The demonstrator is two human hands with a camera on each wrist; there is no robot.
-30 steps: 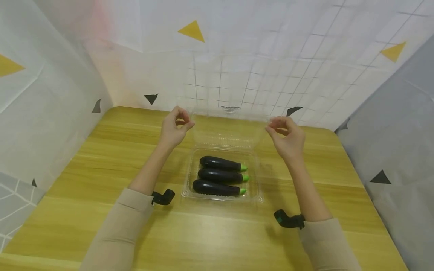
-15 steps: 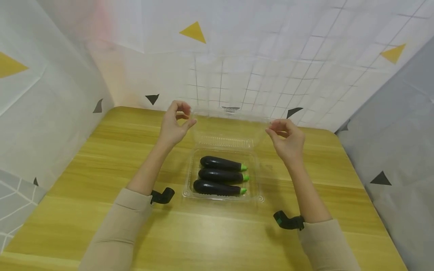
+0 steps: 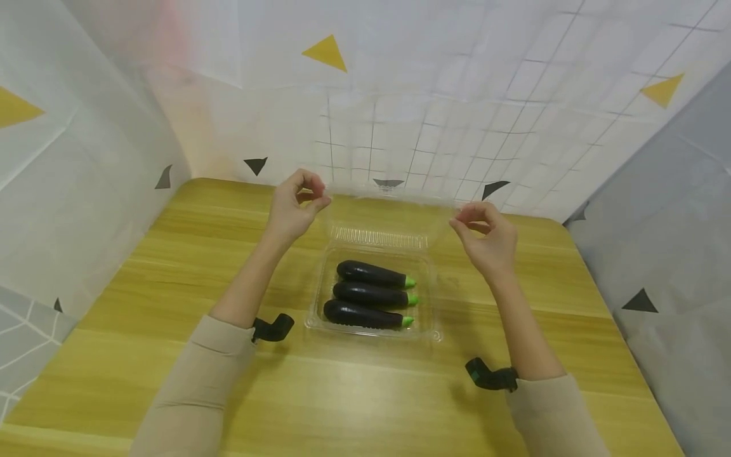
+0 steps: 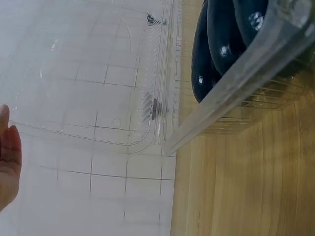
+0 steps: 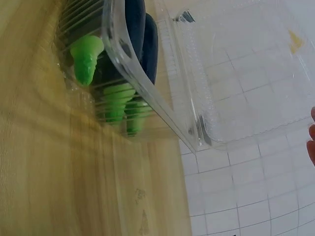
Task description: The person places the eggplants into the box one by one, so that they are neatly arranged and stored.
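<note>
A clear plastic clamshell container (image 3: pixel 371 332) lies on the table with its lid (image 3: pixel 379 238) raised at the back. Three dark eggplants (image 3: pixel 371 294) with green stem ends are side by side in the base. My left hand (image 3: pixel 292 208) pinches the lid's far left corner between thumb and fingers. At the far right corner, my right hand (image 3: pixel 488 236) pinches the lid in the same way. Part of the left hand (image 4: pixel 9 164) shows at the edge of the left wrist view. Only fingertips (image 5: pixel 312 137) of the right hand appear in the right wrist view.
The wooden table (image 3: pixel 365 393) spreads around the container. A white wall sheet (image 3: pixel 388 127) with grid lines and coloured triangles stands right behind the lid. Grey-white sheets (image 3: pixel 674 209) enclose the sides. Dark wrist cameras (image 3: pixel 274 327) stick out from both forearms.
The lid's angle has changed slightly, its far edge now looking thinner. My left hand has shifted a little up, the right slightly right and down. The eggplants stay in place in the base.
</note>
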